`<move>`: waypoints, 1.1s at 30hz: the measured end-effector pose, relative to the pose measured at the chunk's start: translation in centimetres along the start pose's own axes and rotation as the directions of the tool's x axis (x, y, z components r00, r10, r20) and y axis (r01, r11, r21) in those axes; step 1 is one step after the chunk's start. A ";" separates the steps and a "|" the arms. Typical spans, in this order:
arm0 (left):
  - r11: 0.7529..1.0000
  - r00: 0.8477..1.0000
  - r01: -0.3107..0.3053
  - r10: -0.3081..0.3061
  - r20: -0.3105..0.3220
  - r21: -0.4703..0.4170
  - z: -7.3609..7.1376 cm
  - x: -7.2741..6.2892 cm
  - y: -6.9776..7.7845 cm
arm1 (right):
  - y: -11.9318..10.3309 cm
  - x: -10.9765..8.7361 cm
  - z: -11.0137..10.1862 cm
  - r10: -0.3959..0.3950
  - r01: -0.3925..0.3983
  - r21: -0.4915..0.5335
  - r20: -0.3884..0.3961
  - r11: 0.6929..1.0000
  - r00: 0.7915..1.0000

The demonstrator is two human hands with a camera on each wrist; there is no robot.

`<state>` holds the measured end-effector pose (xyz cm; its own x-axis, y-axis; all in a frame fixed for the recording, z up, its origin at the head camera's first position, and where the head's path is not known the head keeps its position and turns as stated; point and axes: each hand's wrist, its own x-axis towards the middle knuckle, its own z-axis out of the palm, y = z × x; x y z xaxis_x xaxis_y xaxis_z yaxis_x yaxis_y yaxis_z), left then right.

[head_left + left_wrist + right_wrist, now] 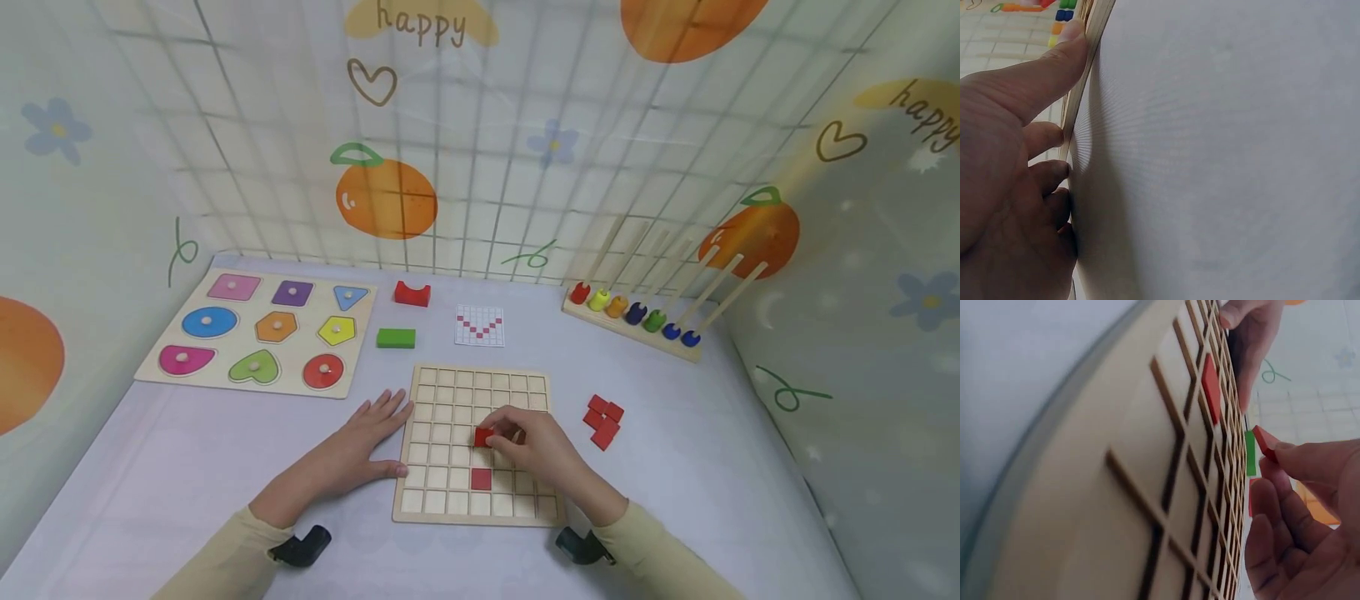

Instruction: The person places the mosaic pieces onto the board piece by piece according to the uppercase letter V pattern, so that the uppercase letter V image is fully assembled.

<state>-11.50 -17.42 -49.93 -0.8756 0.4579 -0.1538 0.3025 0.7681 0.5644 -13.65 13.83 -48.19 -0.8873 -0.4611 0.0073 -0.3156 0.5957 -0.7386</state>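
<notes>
A wooden grid board (405,510) with raised dividers lies flat in the middle of the table. One red square tile (481,478) sits in a cell of its second row from the near edge. Between thumb and fingertips my right hand (534,442) pinches another red tile (1265,443), held over the board's middle cells. My left hand (357,444) rests at the board's left edge, fingers straight and spread, with thumb and fingertips touching the frame. In the left wrist view, the thumb (1054,69) lies against the board's side.
Several loose red tiles (606,432) lie right of the board. Behind it are a pattern card (487,332) with red squares in a V, a green block (396,338) and a red notched block (412,294). A shape puzzle (292,385) stands left, a peg rack (630,327) right.
</notes>
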 end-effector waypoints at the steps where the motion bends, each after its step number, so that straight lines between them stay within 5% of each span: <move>1: 1.000 1.000 0.001 -0.001 0.001 -0.001 0.0 0.0 0.0 | -0.1 0.0 0.2 -0.004 0.004 0.004 0.010 1.000 1.000; 15: 1.000 1.000 0.018 -0.018 0.011 0.000 0.0 0.2 0.0 | -0.9 0.3 2.0 -0.003 0.008 -0.047 0.088 0.999 0.996; 33: 1.000 1.000 0.006 -0.006 0.015 -0.002 0.1 0.2 -0.1 | -1.3 0.2 3.1 -0.044 0.051 -0.105 0.065 0.993 0.997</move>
<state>-11.67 -17.42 -50.08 -0.8715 0.4600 -0.1698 0.2962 0.7699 0.5652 -12.35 10.91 -49.28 -0.8486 -0.5290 -0.0038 -0.3940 0.6369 -0.6626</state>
